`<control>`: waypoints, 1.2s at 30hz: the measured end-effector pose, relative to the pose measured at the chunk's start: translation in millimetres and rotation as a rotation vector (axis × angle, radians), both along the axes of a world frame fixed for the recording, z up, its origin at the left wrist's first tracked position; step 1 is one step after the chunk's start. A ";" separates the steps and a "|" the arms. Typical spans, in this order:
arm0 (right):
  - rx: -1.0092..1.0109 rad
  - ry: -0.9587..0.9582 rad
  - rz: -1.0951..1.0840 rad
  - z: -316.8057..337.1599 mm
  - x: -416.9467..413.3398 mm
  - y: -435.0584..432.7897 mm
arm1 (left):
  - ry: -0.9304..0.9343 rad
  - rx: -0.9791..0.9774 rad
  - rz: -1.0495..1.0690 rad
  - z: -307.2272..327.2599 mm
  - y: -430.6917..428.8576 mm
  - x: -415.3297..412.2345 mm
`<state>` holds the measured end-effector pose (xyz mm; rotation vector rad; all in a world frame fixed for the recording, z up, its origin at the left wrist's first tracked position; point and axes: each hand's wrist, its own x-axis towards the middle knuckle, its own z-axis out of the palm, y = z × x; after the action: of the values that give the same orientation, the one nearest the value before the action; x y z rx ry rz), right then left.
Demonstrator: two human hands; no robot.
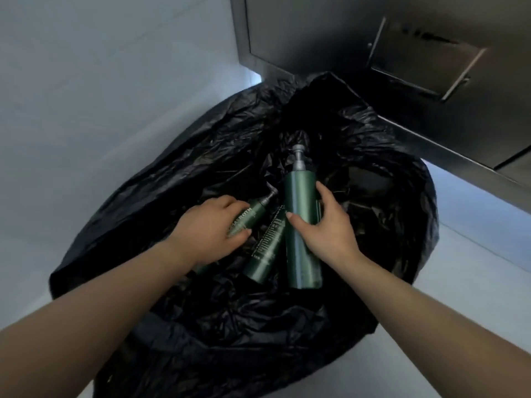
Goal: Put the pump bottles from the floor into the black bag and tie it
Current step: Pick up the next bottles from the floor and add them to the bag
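A large black bag lies open on the pale floor, its mouth spread wide. Three green pump bottles are over its opening. My right hand grips the tallest bottle, which has a grey pump head pointing away from me. My left hand grips a smaller bottle with white lettering and a pump at its top. Between them a third green bottle lies slanted in the bag, apart from both hands.
A dark metal cabinet with a hinged flap stands behind the bag at the upper right. A pale wall fills the left. Light floor shows to the right of the bag.
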<state>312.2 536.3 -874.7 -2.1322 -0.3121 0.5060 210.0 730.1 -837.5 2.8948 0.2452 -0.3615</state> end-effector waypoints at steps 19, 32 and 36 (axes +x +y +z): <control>0.058 0.069 -0.160 19.5 -12.8 40.2 | -0.124 -0.170 0.244 -6.5 0.3 -50.2; -0.129 -0.495 0.234 77.6 36.1 -8.2 | -0.320 -0.135 0.125 35.7 4.6 -32.4; -0.106 -0.609 0.128 92.5 69.5 -32.1 | -0.395 -0.081 0.059 63.4 6.5 -3.9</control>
<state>381.6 504.2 -782.1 -2.3424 -0.7784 -0.0753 206.1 736.6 -774.1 2.7939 0.2402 0.2057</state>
